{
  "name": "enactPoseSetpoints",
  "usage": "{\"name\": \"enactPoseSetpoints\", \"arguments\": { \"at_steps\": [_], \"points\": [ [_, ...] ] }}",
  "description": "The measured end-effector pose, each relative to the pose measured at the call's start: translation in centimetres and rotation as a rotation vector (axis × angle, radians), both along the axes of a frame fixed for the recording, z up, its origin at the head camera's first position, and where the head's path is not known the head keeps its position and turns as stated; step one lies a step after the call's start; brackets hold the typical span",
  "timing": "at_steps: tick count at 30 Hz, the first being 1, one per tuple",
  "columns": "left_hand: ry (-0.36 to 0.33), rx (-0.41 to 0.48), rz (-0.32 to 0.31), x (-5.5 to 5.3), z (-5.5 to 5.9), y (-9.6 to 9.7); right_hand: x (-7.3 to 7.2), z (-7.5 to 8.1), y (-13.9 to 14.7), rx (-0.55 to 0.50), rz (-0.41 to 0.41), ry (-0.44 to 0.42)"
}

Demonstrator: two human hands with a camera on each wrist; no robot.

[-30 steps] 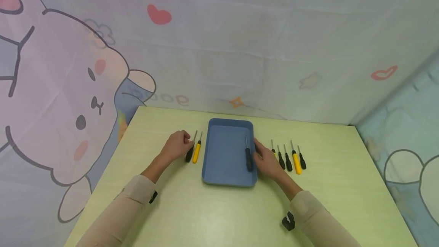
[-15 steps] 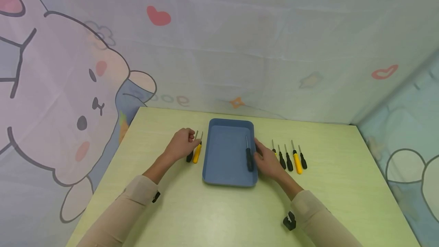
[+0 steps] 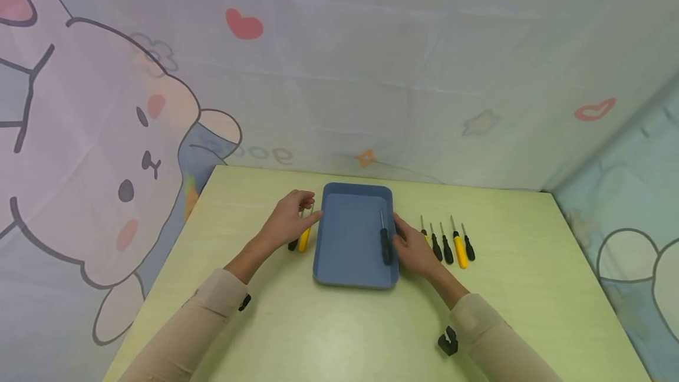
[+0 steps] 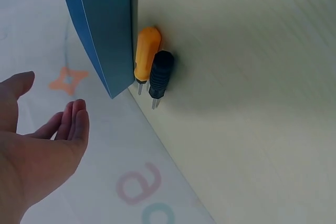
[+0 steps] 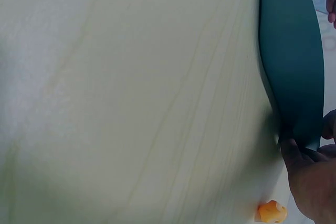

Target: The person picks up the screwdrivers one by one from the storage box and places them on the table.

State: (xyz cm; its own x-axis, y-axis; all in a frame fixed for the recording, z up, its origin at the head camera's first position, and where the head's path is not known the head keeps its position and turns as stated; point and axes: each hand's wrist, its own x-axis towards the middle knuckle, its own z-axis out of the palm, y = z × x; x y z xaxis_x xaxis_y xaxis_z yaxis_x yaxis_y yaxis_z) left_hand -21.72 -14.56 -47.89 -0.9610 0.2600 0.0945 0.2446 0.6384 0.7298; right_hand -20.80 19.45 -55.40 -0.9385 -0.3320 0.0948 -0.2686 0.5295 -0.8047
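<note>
My left hand (image 3: pixel 290 217) hovers at the left rim of a blue-grey tray (image 3: pixel 347 276), fingers loosely bent and apart from the thumb. Nothing is between them in the left wrist view, where the hand (image 4: pixel 47 145) hangs clear of the tray wall. Below it, a yellow-handled screwdriver (image 4: pixel 147 51) and a black-handled screwdriver (image 4: pixel 161 72) lie beside the tray; the head view shows them partly hidden. Meanwhile my right hand (image 3: pixel 416 252) grips the tray's right wall, thumb at the rim and fingers outside. Inside the tray, near that wall, lies a black-handled screwdriver (image 3: pixel 385 246).
To the right of the tray several screwdrivers lie in a row, among them a yellow one (image 3: pixel 460 252) and a small black one (image 3: pixel 469 249). The pale table (image 3: pixel 329 335) ends at a printed cloth backdrop (image 3: pixel 424 75).
My left hand has moved right and slightly away from me, from over the two left screwdrivers to the tray's left rim. The right hand and tray stay put.
</note>
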Motion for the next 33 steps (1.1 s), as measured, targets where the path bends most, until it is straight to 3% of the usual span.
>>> {"name": "enactPoseSetpoints", "arguments": {
  "at_steps": [14,23,33],
  "points": [
    [-0.022,-0.027,-0.111,-0.6,0.4,1.0,-0.1,-0.3,0.0,0.01,-0.012,0.004],
    [-0.025,-0.05,-0.13,-1.0,-0.1,1.8,0.0,-0.1,0.2,0.016,-0.023,0.009],
    [-0.042,-0.022,-0.117,-0.5,-0.9,2.5,-0.1,-0.3,0.0,0.014,-0.015,0.006]
  ]
}}
